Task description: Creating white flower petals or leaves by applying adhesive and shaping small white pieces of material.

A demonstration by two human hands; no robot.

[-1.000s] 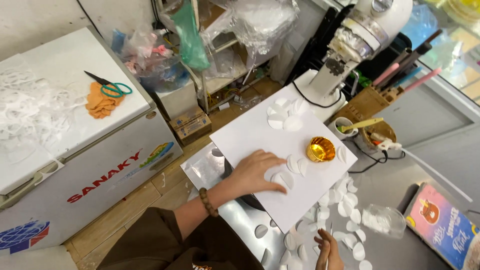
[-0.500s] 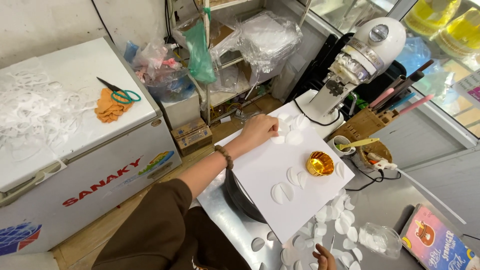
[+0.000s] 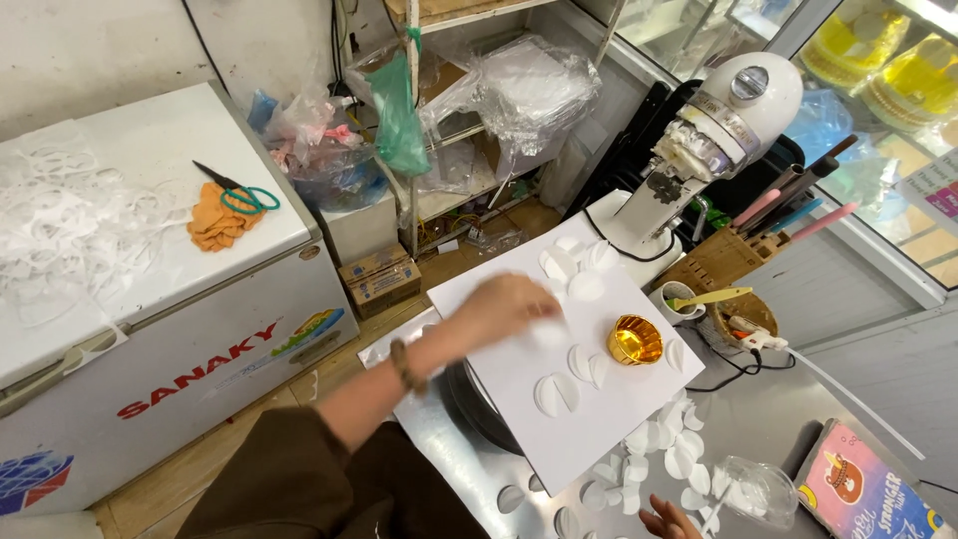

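My left hand (image 3: pixel 509 304) reaches over a white board (image 3: pixel 624 411) and is blurred by motion. A blurred white paper disc (image 3: pixel 550 334) sits at its fingertips, seemingly pinched. On the board lie folded paper discs (image 3: pixel 556 394), a small pile of discs (image 3: pixel 574 268) at the far end, and a shiny gold foil cup (image 3: pixel 636 339) to the right of the hand. Only the fingers of my right hand (image 3: pixel 667 519) show at the bottom edge, among loose discs (image 3: pixel 659 449) on the metal table; its grip is hidden.
A black round pan (image 3: pixel 477 409) lies under the board. A white stand mixer (image 3: pixel 718 130) stands behind it, with a wooden tool box (image 3: pixel 728 260) alongside. A white chest freezer (image 3: pixel 150 299) at left carries scissors (image 3: pixel 235 190) and orange pieces (image 3: pixel 215 222). A colourful book (image 3: pixel 863 494) lies at right.
My left hand went from the board's near part out to the far pile of discs, then drew back toward the middle. The camera view shifted slightly.
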